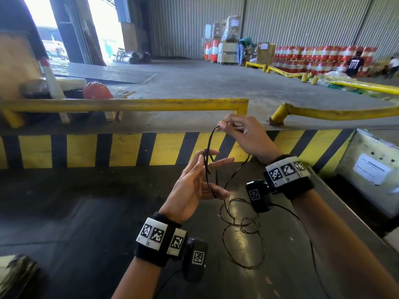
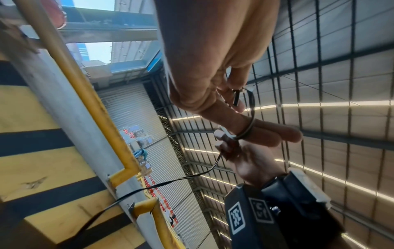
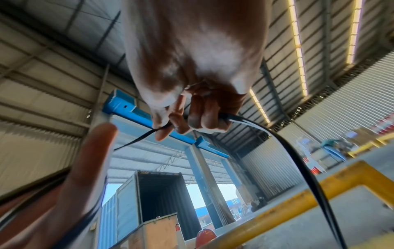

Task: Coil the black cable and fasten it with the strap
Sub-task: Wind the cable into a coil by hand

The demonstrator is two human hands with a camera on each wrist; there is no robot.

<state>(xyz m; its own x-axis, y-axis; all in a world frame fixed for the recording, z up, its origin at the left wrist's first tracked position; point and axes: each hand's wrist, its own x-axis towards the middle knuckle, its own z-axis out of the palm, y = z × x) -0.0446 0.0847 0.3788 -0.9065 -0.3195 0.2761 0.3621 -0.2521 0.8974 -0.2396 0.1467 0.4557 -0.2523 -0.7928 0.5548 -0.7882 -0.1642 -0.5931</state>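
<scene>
The left hand point(image 1: 195, 182) is held palm up with fingers spread and nearly straight; the right hand point(image 1: 244, 134) is raised farther off, thumb and forefinger pinched together.

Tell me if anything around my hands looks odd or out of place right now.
Most of the black cable lies in a loose, tangled heap on the dark surface, uncoiled; only a loop runs between the left hand and right hand. Behind, the yellow rail on the right looks bent and askew at its post.
</scene>
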